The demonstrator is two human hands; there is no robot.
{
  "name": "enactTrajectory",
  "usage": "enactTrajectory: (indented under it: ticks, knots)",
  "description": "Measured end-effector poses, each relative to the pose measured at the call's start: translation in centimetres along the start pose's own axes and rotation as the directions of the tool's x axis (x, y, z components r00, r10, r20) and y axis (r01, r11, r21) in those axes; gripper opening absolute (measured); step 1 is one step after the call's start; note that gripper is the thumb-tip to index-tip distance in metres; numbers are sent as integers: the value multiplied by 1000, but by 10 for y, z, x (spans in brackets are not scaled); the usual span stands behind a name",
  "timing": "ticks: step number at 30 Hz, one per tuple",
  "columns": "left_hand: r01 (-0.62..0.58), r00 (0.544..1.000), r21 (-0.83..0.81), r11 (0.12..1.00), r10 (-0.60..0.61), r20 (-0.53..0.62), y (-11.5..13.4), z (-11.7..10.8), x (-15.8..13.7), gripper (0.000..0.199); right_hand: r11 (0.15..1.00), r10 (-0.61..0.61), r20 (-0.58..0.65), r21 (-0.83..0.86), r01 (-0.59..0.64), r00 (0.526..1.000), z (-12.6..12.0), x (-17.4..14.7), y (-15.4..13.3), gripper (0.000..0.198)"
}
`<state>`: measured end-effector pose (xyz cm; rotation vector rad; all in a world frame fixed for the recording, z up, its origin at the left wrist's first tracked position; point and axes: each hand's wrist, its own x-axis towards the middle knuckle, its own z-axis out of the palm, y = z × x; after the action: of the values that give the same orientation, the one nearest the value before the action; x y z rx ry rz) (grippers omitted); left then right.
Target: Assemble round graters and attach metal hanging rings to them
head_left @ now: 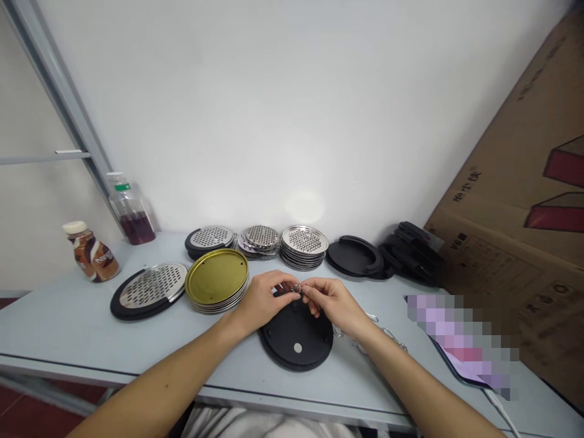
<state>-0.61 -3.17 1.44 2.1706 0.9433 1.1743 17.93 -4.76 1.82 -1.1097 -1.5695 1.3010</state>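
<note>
My left hand (pixel 268 297) and my right hand (pixel 332 302) meet over the far edge of a round black plastic disc (pixel 314 340). Between their fingertips they pinch a small metal ring (pixel 296 289); whether it is joined to the disc is hidden by the fingers. The disc lies flat on the table and carries a silvery round spot (pixel 297 348) near its front. Beside my right forearm lie loose metal rings and clips (pixel 395 338), partly covered by the arm. Left of my left hand stands a stack of round lids with a gold top one (pixel 218 275).
Along the wall stand stacked perforated metal plates (pixel 304 243), a grater in a black rim (pixel 152 285) and black holders (pixel 353 255). Two bottles, one brown-labelled (pixel 93 252), one with dark liquid (pixel 135 226), are left. A phone (pixel 460 368) and a carton (pixel 497 255) are right.
</note>
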Motion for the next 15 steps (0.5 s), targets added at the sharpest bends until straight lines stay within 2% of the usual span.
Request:
enactTrajectory:
  ticks: [10, 15]
  knots:
    - [14, 1000, -4, 1000, -14, -16, -1, -1, -1, 17, 999, -43, 57, 17, 42, 997, -1, -3, -1, 28]
    - [28, 999, -46, 999, -27, 22, 5, -4, -1, 17, 999, -27, 125, 41, 22, 992, -5, -5, -6, 28]
